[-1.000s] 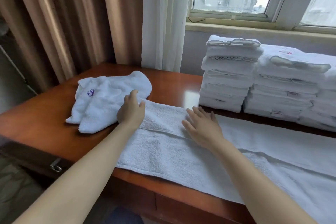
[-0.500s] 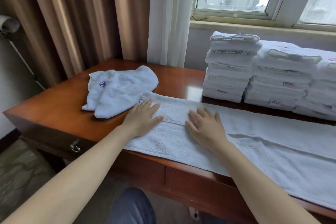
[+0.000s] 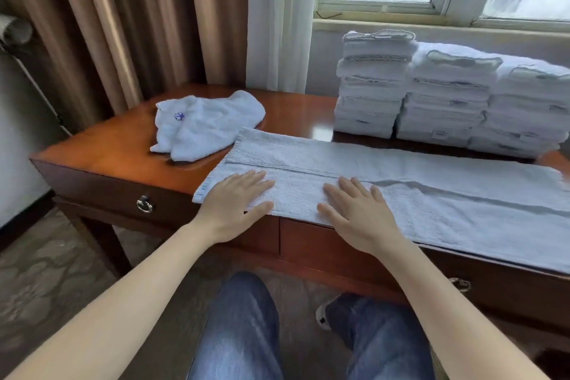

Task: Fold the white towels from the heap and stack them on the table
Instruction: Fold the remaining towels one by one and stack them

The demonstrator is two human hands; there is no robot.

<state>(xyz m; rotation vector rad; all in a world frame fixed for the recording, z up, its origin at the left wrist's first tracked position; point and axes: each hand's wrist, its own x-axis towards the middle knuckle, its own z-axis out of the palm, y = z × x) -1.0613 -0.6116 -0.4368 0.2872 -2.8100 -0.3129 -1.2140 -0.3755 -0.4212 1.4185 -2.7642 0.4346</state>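
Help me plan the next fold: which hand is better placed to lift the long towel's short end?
Left, probably. The left hand lies flat on the long towel right at its short end, near the corner. The right hand rests farther along the strip and would have to reach across.

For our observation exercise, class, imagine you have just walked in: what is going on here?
A person at a wooden table is folding white towels. The left hand and right hand press flat, fingers straight, on the near left end of a long towel, folded lengthwise and spread across the table. A crumpled small towel lies at the back left, and three stacks of folded towels stand at the back right.
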